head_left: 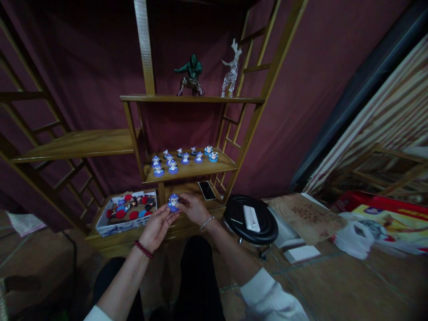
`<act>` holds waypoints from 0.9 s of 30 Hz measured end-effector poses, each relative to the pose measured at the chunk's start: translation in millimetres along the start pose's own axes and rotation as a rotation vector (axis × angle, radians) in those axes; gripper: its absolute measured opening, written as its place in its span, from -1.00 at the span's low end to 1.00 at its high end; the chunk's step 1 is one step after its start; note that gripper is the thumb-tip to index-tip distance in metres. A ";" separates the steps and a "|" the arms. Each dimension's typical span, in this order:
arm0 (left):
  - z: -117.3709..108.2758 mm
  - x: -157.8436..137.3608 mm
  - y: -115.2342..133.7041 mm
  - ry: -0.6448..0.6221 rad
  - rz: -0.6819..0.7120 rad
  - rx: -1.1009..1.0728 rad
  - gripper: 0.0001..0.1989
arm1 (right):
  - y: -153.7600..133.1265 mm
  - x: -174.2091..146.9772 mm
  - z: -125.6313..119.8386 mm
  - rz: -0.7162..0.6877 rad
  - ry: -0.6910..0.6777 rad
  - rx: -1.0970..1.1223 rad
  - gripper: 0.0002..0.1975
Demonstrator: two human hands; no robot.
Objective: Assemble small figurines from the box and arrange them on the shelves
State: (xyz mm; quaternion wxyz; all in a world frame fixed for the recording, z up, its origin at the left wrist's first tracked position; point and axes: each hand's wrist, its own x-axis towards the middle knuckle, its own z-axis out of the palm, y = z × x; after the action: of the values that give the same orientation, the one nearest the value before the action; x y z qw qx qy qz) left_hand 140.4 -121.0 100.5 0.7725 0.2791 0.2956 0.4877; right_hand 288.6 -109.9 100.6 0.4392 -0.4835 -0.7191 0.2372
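Observation:
A small purple-and-white figurine point(173, 203) on a round base is held upright between my two hands, in front of the low shelf. My left hand point(158, 227), with a red bead bracelet at the wrist, is closed on its base from the left. From the right, my right hand point(194, 208), wearing a pale bracelet, grips the same figurine with its fingertips. Just behind stands a shelf board point(197, 170) with several similar figurines in loose rows. To the left a patterned box point(110, 228) holds several more figurines with red and blue bases, lying jumbled.
Above, a green crouching figure point(192, 73) and a clear deer point(230, 71) stand on the upper shelf point(160, 98). A phone point(206, 190) lies in the lower compartment. At right are a black stool point(234, 213) bearing a white object, and a plastic bag point(354, 240).

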 end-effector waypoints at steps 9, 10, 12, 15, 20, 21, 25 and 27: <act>7.5 4.2 -3.5 0.039 0.023 -0.017 -0.89 | -0.8 -2.0 -2.0 0.030 0.020 0.079 -0.69; 7.8 4.2 -3.8 0.034 0.023 -0.016 -0.89 | -0.8 -2.2 -2.3 0.029 0.020 0.082 -0.68; 8.2 4.3 -4.5 0.023 0.025 -0.018 -0.90 | -0.4 -2.8 -2.5 0.028 0.020 0.072 -0.66; 8.4 4.6 -5.7 0.040 0.025 -0.025 -0.92 | 0.9 -4.0 -1.7 0.035 0.024 0.047 -0.68; 8.5 3.4 -6.2 0.045 0.025 -0.027 -0.92 | 1.0 -7.0 -0.1 0.044 0.029 0.043 -0.71; 8.4 2.7 -6.0 0.038 0.026 -0.022 -0.92 | 0.5 -7.7 -0.1 0.041 0.026 0.046 -0.72; 8.5 0.0 -5.8 0.007 0.055 0.002 -0.86 | -1.0 -10.6 0.8 0.014 0.043 0.076 -0.69; 8.5 -1.0 -6.6 0.006 0.074 0.013 -0.83 | -1.9 -11.4 2.5 0.009 0.044 0.076 -0.69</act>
State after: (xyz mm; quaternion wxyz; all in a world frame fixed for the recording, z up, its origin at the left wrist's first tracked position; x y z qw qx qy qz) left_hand 150.1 -125.6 101.5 0.7511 0.2936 0.2906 0.5150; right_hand 287.2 -120.8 96.3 0.4720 -0.4746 -0.6975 0.2558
